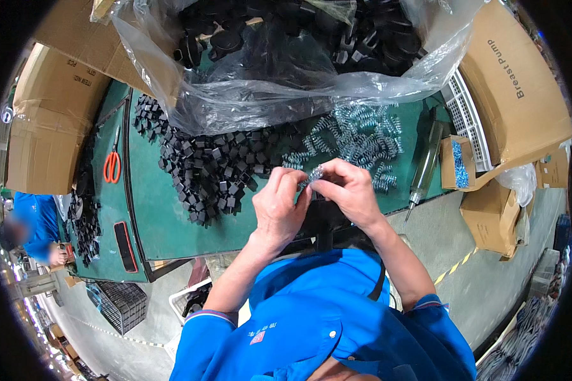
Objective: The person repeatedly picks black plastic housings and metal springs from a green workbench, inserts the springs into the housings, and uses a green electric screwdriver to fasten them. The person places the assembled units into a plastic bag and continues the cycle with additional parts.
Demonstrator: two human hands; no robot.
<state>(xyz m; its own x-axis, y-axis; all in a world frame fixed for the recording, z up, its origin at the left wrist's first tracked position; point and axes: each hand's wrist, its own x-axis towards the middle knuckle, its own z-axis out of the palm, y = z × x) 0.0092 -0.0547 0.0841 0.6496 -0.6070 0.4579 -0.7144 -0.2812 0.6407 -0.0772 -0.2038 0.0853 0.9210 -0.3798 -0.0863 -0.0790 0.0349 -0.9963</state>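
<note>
My left hand and my right hand meet at the front edge of the green table. Their fingertips pinch a small metal coil spring between them. Something dark shows just below the fingers, too hidden to name. Beyond my right hand spreads a loose heap of coil springs. To the left of my hands is a big pile of small black block-shaped parts.
A clear plastic bag of black parts lies at the back. Orange-handled scissors and a phone are on the left. An electric screwdriver hangs right, near cardboard boxes. Another person sits far left.
</note>
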